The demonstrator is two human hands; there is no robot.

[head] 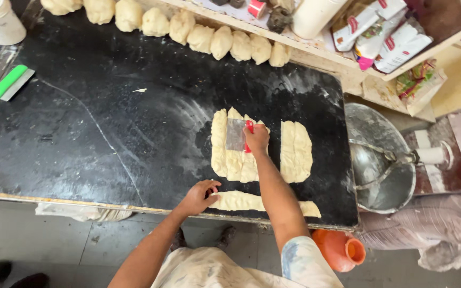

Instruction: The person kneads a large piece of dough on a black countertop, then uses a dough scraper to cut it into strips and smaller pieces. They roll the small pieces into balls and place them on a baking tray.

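Head view: a person stands at a black floured desk (108, 133).
Right hand (256, 138): pinches a red-handled scraper (237, 135), blade down on the cut dough slab (236, 152).
Left hand (198, 196): fingers curled, pressing the end of a dough strip (257, 202) at the desk's near edge.
Risk: this strip lies close to the edge and could slide off; a tilted blade could cut uneven strips.
Around: dough balls (209, 38) line the far edge, a second slab (296, 151) lies right, a green scraper (12, 82) far left, a metal bowl (380, 160) beside the desk.
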